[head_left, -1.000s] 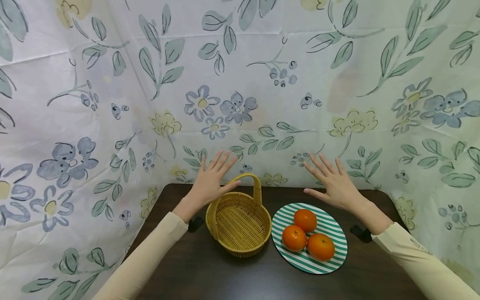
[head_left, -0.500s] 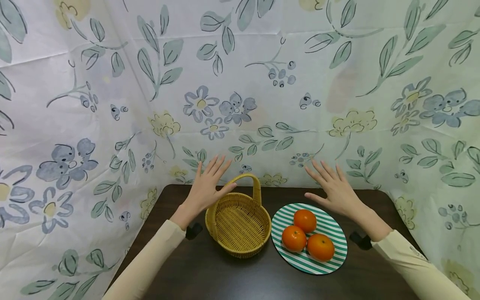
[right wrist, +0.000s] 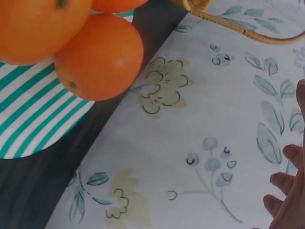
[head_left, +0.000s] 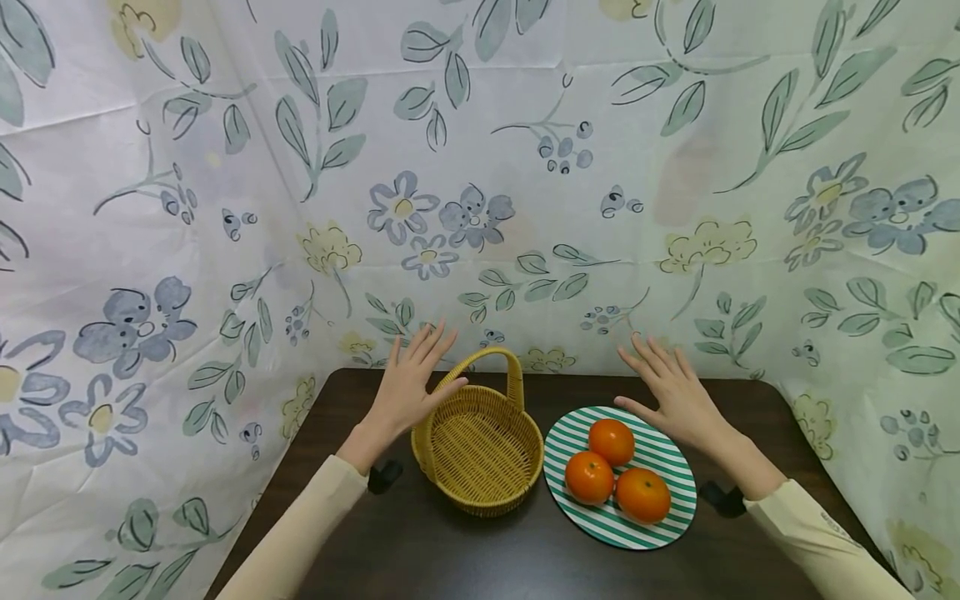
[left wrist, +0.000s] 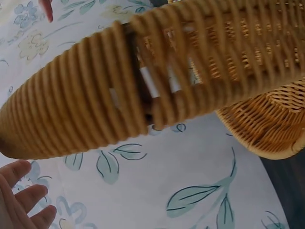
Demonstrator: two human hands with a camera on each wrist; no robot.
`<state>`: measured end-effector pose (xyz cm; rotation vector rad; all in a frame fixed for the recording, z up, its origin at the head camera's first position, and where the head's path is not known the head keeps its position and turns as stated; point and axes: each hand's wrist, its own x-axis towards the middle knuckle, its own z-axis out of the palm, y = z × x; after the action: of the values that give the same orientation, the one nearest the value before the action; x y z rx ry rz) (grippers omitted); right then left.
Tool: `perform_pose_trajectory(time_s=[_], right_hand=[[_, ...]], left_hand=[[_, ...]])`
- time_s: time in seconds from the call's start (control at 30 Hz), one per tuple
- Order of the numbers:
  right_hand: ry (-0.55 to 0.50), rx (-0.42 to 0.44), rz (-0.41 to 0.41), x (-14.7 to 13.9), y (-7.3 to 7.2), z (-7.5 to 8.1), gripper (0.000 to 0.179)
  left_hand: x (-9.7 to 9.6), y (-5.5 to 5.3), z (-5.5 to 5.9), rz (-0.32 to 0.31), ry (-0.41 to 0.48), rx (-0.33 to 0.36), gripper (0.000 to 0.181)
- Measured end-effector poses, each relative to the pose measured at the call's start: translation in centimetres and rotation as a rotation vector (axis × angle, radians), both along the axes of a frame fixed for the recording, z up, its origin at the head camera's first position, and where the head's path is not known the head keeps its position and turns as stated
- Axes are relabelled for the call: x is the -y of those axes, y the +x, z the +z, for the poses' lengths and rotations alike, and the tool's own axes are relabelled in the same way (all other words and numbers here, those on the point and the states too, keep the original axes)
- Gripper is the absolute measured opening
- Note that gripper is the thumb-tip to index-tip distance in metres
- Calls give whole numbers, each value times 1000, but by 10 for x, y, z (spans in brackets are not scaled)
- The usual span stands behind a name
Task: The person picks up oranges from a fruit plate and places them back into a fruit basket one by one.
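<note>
My left hand hovers above the left side of a yellow wicker basket, with fingers spread and holding nothing. The basket's tall handle fills much of the left wrist view, with a few left fingers below it. On the other side, my right hand is raised over the far right of a green-and-white striped plate, fingers extended. Three oranges sit grouped on that plate. In the right wrist view, an orange appears close, while the right hand shows only at the edge.
Both the basket and the plate stand on a dark brown table. Floral cloth hangs behind the table and along its sides. A black wrist strap is on the left wrist, another black strap on the right.
Both hands have sunk a little toward the table. The left has also shifted slightly left, the right slightly right. Basket, plate and oranges stay put.
</note>
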<state>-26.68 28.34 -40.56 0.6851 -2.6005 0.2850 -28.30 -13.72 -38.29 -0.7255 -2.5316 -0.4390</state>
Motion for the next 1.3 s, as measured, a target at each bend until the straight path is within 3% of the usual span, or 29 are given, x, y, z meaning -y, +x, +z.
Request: perform_pose_trajectory(time_s=[0.47, 0.8, 1.3], right_hand=[[-52, 34, 15, 1, 3, -13, 75], [-71, 27, 23, -5, 12, -34, 74], [-116, 39, 8, -12, 21, -53, 73]], left_hand=[[8, 6, -18, 21, 13, -2, 72], [14, 10, -33, 5, 3, -5, 75], [16, 16, -53, 9, 51, 42, 73]])
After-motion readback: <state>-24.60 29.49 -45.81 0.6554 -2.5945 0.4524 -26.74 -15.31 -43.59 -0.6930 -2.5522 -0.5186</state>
